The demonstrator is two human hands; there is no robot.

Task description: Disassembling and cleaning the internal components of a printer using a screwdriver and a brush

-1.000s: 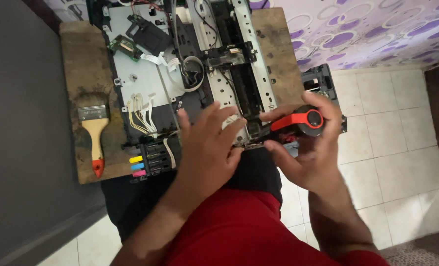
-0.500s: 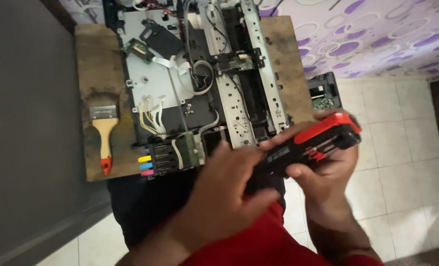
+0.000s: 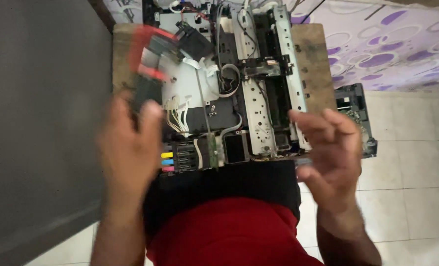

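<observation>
A dismantled printer (image 3: 259,98) with bare metal rails, white ribbon cables and coloured ink cartridges (image 3: 168,161) lies on a wooden board (image 3: 313,54) in front of me. My left hand (image 3: 128,143), motion-blurred, grips a red and black power screwdriver (image 3: 148,54) over the board's left side, beside the printer. My right hand (image 3: 330,148) hovers at the printer's near right corner with fingers spread and curled, holding nothing I can make out. A small grey bit shows by its thumb; I cannot tell what it is.
A black printer part (image 3: 355,106) sits on the tiled floor (image 3: 416,172) right of the board. A purple patterned cloth (image 3: 387,44) lies at the far right. A dark grey surface (image 3: 37,123) fills the left side.
The screwdriver has passed from my right hand to my left and swung from the printer's near right corner to the board's left side. My right hand has let go and spread.
</observation>
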